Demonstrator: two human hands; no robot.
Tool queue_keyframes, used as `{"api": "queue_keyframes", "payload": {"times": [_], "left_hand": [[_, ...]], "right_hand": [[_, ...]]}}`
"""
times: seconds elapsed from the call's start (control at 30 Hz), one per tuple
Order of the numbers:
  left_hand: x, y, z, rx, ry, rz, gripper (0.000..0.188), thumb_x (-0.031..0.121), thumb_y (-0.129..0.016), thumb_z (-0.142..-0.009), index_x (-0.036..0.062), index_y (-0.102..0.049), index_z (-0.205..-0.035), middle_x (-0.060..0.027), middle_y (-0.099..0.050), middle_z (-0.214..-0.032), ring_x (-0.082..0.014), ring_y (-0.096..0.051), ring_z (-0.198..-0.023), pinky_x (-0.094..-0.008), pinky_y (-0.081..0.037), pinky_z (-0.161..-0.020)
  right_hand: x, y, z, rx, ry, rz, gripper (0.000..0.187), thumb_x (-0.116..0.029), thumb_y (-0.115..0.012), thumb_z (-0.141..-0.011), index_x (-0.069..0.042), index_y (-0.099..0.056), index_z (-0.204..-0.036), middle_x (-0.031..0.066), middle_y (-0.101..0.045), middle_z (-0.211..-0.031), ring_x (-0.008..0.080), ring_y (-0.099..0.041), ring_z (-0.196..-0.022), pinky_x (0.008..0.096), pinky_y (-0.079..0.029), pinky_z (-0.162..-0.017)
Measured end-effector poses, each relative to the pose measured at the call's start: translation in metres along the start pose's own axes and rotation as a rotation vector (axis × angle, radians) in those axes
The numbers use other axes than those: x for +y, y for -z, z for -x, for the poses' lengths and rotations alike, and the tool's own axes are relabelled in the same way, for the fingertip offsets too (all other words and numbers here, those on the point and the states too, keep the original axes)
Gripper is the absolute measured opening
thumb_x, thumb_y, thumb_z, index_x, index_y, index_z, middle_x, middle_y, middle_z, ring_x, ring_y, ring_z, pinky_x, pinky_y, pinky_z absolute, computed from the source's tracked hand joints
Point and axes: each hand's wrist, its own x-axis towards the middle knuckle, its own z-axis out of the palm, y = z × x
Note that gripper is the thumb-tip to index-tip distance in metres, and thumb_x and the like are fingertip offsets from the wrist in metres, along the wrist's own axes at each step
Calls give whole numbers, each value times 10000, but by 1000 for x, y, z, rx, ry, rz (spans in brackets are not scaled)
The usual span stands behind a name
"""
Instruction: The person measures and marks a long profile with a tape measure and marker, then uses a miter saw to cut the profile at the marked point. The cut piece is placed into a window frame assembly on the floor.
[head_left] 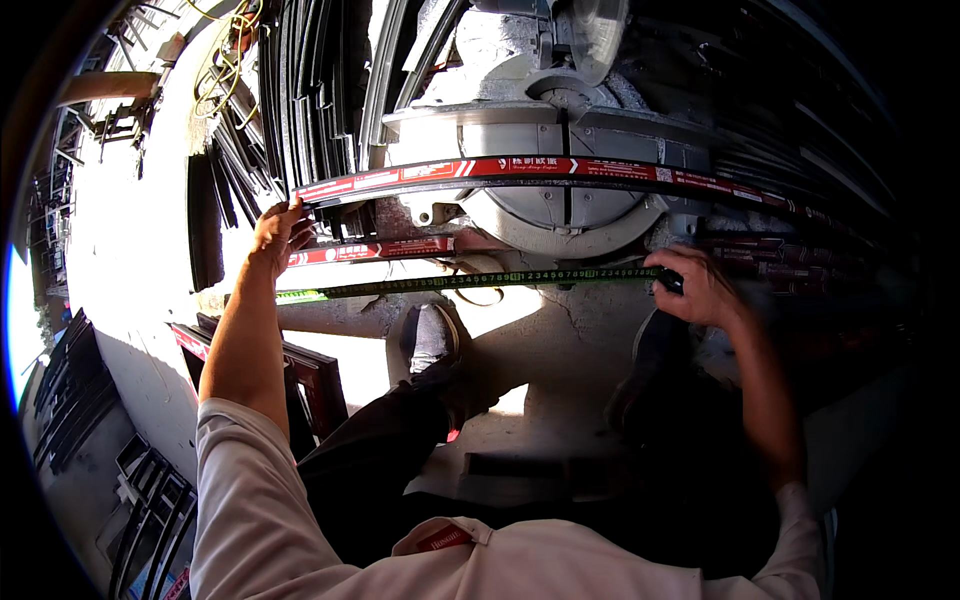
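Note:
My left hand (278, 236) is closed on the left end of a long dark profile strip (420, 178) with a red printed film. The strip lies crosswise over the grey round base of a mitre saw (525, 215) and runs off into shadow on the right. Nearer to me, my right hand (697, 287) grips a tape measure (672, 281), its case mostly hidden by the fingers. Its green and black blade (540, 278) stretches leftward, roughly alongside the strip and apart from it. The blade's free end lies below my left hand, in bright light.
The saw's disc (600, 40) stands at the top. Several dark profiles (310, 90) lie at the far left, beside a yellow cable (225, 75). Another red-filmed piece (380, 250) sits between strip and tape. Dark frame pieces (315, 385) lean near my left forearm. My shoe (432, 335) is below the tape.

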Motion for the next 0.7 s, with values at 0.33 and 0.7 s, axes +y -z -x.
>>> {"api": "queue_keyframes", "payload": {"times": [0.33, 0.7], "left_hand": [[5, 12, -25, 180, -393, -575, 461, 244, -712, -1004, 123, -606, -1436, -150, -712, -1255, -251, -671, -1109, -397, -526, -942], [41, -40, 12, 93, -758, -1230, 377, 63, -529, -963, 154, -724, -1273, -106, -714, -1249, -323, -649, -1194, -450, -473, -1096]], "right_hand": [[-7, 44, -28, 111, -23, 120, 325, -110, -690, -852, -17, -709, -1162, 128, -642, -1091, 302, -667, -1012, 392, -537, -917], [-5, 52, -37, 143, 14, 107, 305, -69, -705, -847, -4, -719, -1145, 124, -659, -1088, 289, -676, -1003, 376, -540, -899]]}}
